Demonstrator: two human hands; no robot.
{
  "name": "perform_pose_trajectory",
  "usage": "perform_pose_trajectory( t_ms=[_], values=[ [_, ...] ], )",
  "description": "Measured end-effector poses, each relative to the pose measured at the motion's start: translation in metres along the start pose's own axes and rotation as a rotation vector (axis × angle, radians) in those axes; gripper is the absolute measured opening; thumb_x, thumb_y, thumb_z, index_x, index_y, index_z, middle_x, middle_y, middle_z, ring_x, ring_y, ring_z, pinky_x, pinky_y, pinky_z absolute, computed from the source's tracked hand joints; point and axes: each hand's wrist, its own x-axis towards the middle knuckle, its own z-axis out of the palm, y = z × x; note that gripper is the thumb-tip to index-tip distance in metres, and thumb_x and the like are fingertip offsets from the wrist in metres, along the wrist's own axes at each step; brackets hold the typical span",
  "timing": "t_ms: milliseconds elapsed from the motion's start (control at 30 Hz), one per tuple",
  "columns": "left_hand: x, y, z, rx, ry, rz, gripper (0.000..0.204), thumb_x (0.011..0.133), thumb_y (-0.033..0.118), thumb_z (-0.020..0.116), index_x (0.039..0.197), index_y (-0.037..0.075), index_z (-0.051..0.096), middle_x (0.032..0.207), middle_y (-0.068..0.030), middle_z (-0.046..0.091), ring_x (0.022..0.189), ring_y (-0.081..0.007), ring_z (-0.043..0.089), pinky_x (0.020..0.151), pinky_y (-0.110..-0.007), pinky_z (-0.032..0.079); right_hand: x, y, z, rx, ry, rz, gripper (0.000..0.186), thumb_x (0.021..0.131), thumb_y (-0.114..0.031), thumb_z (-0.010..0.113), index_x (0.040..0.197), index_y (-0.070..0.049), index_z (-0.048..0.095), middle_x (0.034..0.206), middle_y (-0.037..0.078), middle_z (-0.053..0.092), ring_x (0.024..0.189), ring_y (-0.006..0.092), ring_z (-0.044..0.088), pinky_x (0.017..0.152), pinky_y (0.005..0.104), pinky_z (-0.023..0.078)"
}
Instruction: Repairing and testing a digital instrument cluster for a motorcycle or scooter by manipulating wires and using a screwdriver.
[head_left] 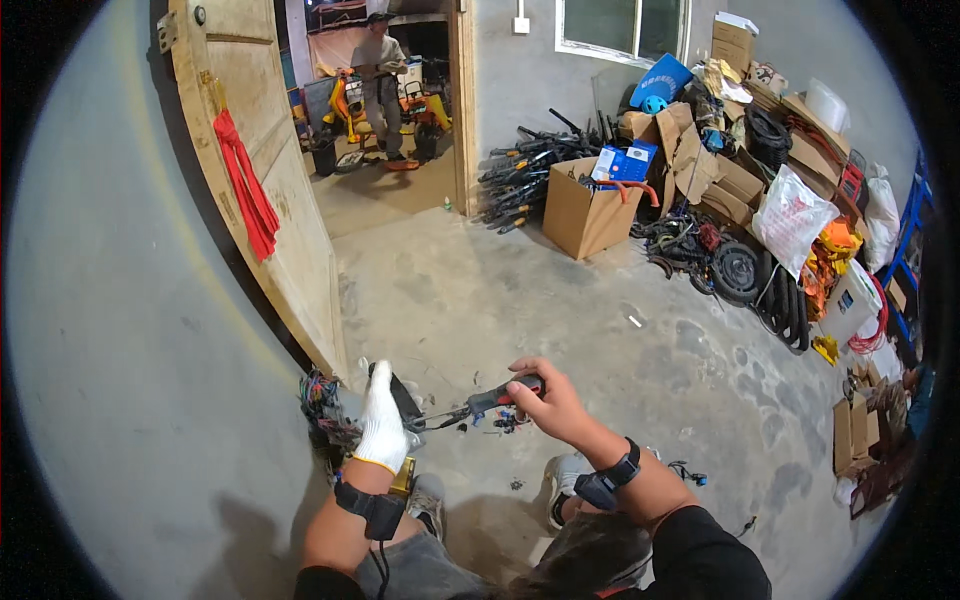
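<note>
Left hand (384, 415), white-gloved, is wrapping shut around a dark part (405, 398) beside a wire bundle (322, 402); right hand (548, 402), bare, is closing on the red-and-black handle of a tool (490, 402) whose long axis is running level leftward, tip meeting the part between both hands. Farther right: tan open box (585, 210) holding a blue carton (628, 162), then a white bag (790, 218) leaning against stacked cardboard.
</note>
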Motion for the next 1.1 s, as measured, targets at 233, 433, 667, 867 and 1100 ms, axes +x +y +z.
perform_pose_trajectory(
  t_ms=[233,433,667,867,1100],
  values=[
    [-0.008,0.004,-0.003,-0.007,0.003,0.009,0.034,0.092,0.048,0.065,0.103,0.017,0.056,0.078,-0.0047,0.062,0.061,-0.0191,0.059,0.054,-0.034,0.050,-0.002,-0.002,0.004,0.031,-0.032,0.013,0.037,0.097,-0.021,0.066,0.124,0.000,0.052,0.095,0.012,0.067,0.067,0.0126,0.064,0.058,0.0284,0.051],
    [0.002,-0.001,-0.003,0.066,-0.030,-0.057,0.035,0.092,0.051,0.064,0.094,0.016,0.058,0.075,-0.0031,0.062,0.059,-0.0169,0.059,0.049,-0.031,0.046,-0.007,0.006,-0.001,0.053,0.016,-0.010,0.036,0.095,-0.020,0.067,0.123,-0.001,0.053,0.095,0.011,0.068,0.067,0.0132,0.066,0.061,0.0287,0.053],
    [-0.010,0.005,0.010,0.074,-0.016,0.036,0.033,0.092,0.051,0.063,0.094,0.018,0.060,0.075,-0.0040,0.064,0.063,-0.0182,0.060,0.056,-0.034,0.049,0.000,-0.004,-0.004,-0.062,0.014,-0.031,0.036,0.095,-0.022,0.067,0.122,-0.002,0.054,0.095,0.011,0.068,0.068,0.0137,0.067,0.061,0.0287,0.054],
    [-0.010,0.006,0.006,0.067,0.043,0.108,0.036,0.091,0.049,0.064,0.097,0.014,0.061,0.073,-0.0050,0.063,0.058,-0.0196,0.060,0.056,-0.035,0.053,-0.002,-0.015,-0.002,-0.044,-0.047,-0.026,0.038,0.096,-0.024,0.068,0.124,-0.002,0.053,0.097,0.011,0.067,0.073,0.0151,0.067,0.060,0.0290,0.054],
    [0.005,-0.006,-0.005,0.036,-0.073,-0.005,0.029,0.094,0.044,0.062,0.099,0.016,0.060,0.075,-0.0020,0.063,0.060,-0.0173,0.060,0.054,-0.033,0.051,-0.010,0.007,-0.008,0.068,-0.064,0.004,0.039,0.094,-0.015,0.068,0.127,-0.003,0.050,0.112,0.012,0.063,0.081,0.0137,0.066,0.066,0.0290,0.055]
  ],
)
